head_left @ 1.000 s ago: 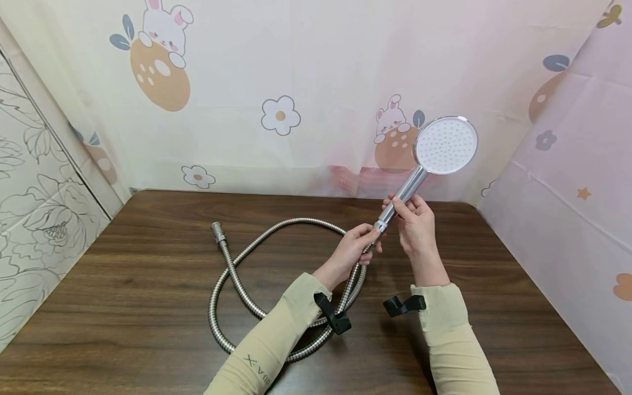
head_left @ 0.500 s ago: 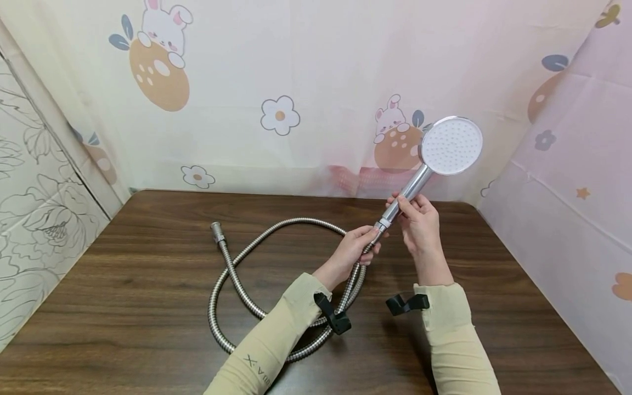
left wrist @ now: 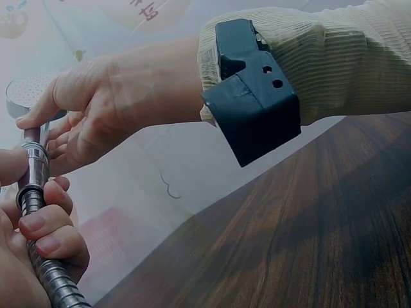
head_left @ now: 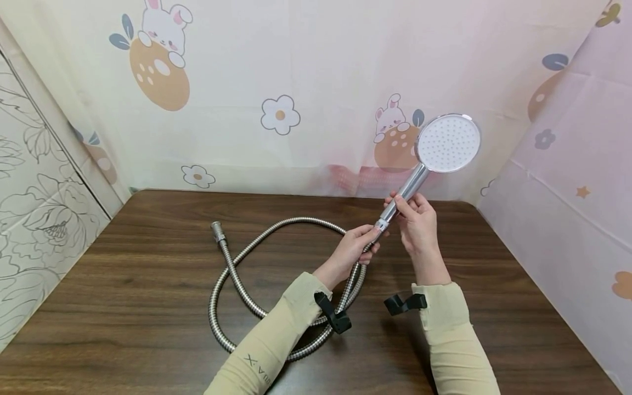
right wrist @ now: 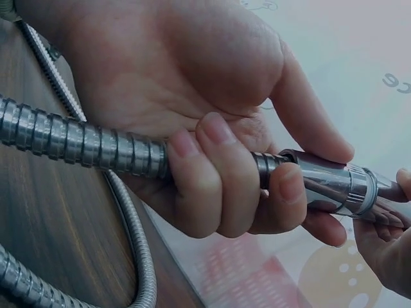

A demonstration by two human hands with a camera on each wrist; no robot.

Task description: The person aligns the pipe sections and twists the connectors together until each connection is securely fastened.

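A chrome shower head (head_left: 448, 144) with a white nozzle face is held tilted, head up and to the right. My right hand (head_left: 418, 225) pinches its handle between thumb and fingers. Just below, my left hand (head_left: 349, 253) grips the end of the metal shower hose (head_left: 301, 220). In the right wrist view, its fingers curl round the ribbed hose and its thumb lies on the chrome connector nut (right wrist: 318, 183), which meets the handle. The left wrist view shows the handle joint (left wrist: 36, 154) between both hands. How far the threads are engaged cannot be seen.
The remaining hose lies looped on the dark wooden table (head_left: 123, 285), partly under the left forearm. Its other chrome end fitting (head_left: 217, 231) rests at the left. A patterned curtain (head_left: 326, 66) stands behind the table, with another panel at the right side.
The right hand and shower head shifted slightly right, then back a little to the left, and the nozzle face turned slightly. The left hand and the looped hose stay nearly in place.
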